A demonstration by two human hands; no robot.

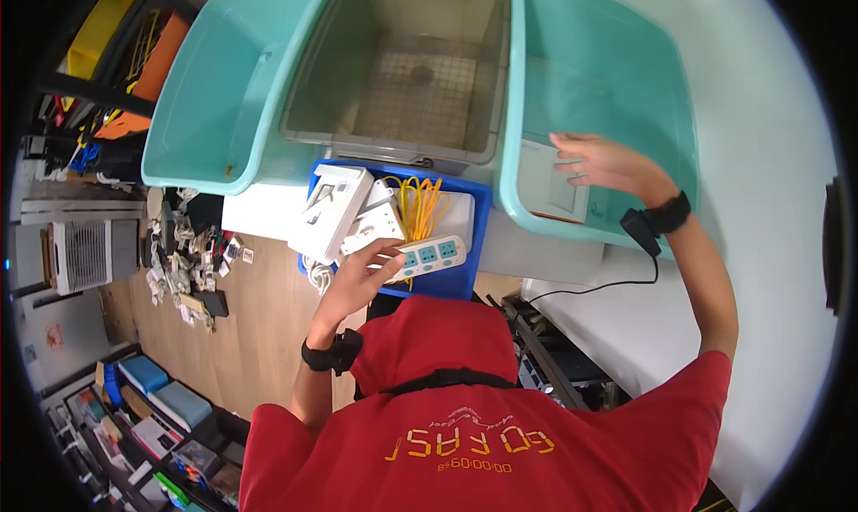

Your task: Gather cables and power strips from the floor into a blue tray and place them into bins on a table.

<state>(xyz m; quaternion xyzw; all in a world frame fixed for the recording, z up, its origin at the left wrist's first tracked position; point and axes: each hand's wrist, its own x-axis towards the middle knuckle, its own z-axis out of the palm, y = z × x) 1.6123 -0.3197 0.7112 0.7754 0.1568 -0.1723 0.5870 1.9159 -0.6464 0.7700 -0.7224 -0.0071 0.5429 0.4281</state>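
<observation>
Wooden floor (179, 347); left hand (357, 281) curled at left end of power strip (433, 257) angled up-right, grip unclear; right hand (615, 165) open, empty.

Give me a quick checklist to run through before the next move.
1. Left hand at the power strip: ok, fingers at its left end.
2. Left grip firmly closed on it: cannot tell.
3. Right hand free: ok, fingers extended, nothing visible in it.
4. White box inside the right teal bin: ok.
5. Yellow cables well apart from the strip: not ok, they run right up to it.
</observation>
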